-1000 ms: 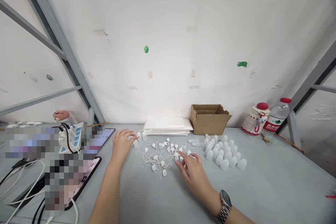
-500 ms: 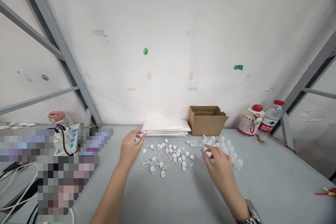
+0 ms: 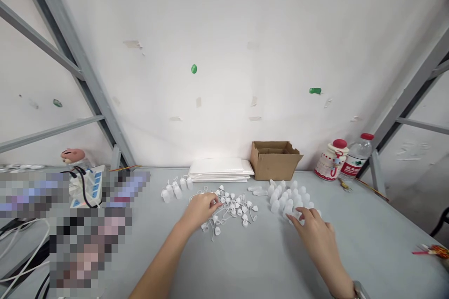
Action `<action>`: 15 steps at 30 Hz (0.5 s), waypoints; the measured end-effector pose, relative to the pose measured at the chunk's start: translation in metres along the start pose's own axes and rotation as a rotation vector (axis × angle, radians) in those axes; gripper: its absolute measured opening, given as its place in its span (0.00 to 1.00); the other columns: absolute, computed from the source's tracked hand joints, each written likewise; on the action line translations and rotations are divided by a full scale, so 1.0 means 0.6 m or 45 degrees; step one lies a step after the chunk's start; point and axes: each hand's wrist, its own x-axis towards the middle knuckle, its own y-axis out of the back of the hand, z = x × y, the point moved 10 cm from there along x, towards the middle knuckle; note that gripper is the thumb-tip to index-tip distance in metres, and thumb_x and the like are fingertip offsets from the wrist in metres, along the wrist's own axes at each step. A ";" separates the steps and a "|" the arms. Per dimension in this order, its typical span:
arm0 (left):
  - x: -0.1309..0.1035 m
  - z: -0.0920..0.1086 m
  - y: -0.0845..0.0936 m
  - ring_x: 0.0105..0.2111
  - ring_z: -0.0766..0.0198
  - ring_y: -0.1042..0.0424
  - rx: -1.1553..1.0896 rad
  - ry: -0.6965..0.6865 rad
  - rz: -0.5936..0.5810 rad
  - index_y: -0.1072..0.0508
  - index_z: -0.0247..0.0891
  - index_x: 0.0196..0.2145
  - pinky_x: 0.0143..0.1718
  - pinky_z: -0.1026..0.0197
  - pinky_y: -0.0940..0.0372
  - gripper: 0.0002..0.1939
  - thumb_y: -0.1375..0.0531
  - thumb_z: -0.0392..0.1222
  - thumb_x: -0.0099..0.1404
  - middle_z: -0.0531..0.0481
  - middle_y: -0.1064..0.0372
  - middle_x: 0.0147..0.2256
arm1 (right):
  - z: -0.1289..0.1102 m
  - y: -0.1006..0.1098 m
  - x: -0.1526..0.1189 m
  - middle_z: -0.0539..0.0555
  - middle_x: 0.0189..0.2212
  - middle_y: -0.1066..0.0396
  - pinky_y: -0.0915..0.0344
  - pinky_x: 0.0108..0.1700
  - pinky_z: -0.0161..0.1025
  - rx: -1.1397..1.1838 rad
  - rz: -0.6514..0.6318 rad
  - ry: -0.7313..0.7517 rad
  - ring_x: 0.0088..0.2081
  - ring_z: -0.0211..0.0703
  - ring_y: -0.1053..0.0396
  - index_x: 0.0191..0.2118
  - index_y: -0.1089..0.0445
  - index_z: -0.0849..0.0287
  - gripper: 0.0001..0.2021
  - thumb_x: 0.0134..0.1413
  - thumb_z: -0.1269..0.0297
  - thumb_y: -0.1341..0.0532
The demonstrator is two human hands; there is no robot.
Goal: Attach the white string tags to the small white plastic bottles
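Standing left of the left hand (image 3: 199,210) are small capped bottles (image 3: 177,190). That hand is over scattered looped caps (image 3: 238,205); farther right, the right hand (image 3: 313,231) is at frosted bottles (image 3: 288,207) (whether either hand grips anything cannot be told).

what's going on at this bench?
A person is handling small white parts with both hands. The left hand is at the pile of corded caps, thumb and finger close together; whether it grips one isn't clear. The right hand is at the near edge of the translucent cups, fingers parted. Several pieces with loops on top sit in a group left of the pile.
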 end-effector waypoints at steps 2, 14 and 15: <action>0.001 -0.002 -0.003 0.28 0.63 0.33 -0.003 0.009 -0.016 0.30 0.41 0.27 0.27 0.64 0.46 0.14 0.49 0.51 0.61 0.52 0.30 0.27 | -0.002 -0.004 0.001 0.57 0.32 0.30 0.42 0.34 0.43 -0.004 -0.010 0.010 0.34 0.48 0.31 0.39 0.32 0.60 0.15 0.56 0.57 0.50; -0.006 0.016 -0.022 0.34 0.59 0.36 -0.182 -0.177 -0.138 0.27 0.41 0.22 0.31 0.63 0.44 0.14 0.35 0.54 0.43 0.51 0.34 0.27 | -0.036 0.017 -0.009 0.55 0.26 0.29 0.39 0.29 0.41 0.493 -0.006 0.056 0.23 0.43 0.33 0.31 0.35 0.58 0.20 0.53 0.46 0.51; -0.006 0.017 -0.026 0.35 0.59 0.36 -0.178 -0.185 -0.152 0.27 0.41 0.22 0.33 0.63 0.44 0.13 0.35 0.53 0.44 0.51 0.34 0.27 | -0.048 0.014 -0.006 0.52 0.22 0.31 0.39 0.27 0.39 0.642 -0.118 0.025 0.21 0.42 0.34 0.32 0.35 0.57 0.18 0.53 0.46 0.50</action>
